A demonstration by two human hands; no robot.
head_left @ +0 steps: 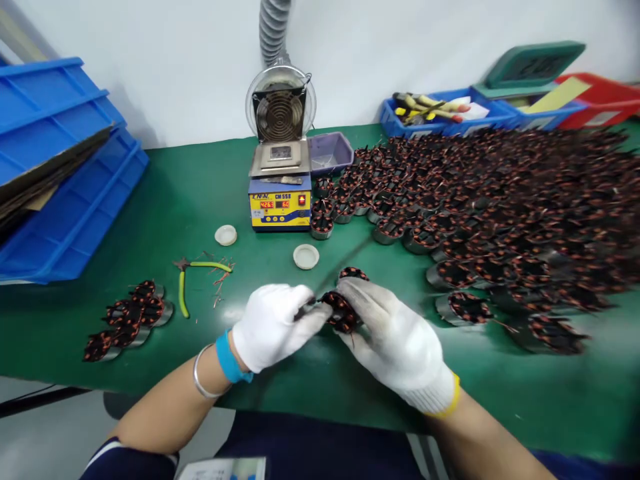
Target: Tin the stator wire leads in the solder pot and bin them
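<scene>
In the middle of the head view, my right hand (395,333), in a white knit glove with a yellow cuff, grips a motor stator (341,312) with copper windings and black insulation. A second stator (353,273) shows just beyond its fingertips; whether they touch it I cannot tell. My left hand (280,325), also white-gloved, is closed in a pinch at the held stator's left side. Something small and dark shows between its thumb and finger, too hidden to name. Green-handled cutters (184,287) lie open on the mat, left of my left hand, beside copper wire scraps (219,283).
Several stators (127,320) stand at left, and a large crowd of them (480,220) covers the right. A yellow-blue solder pot unit (280,203) stands at the back under a grey hose (275,30). Two small white dishes (306,257) sit before it. Blue crates (100,220) lean at left.
</scene>
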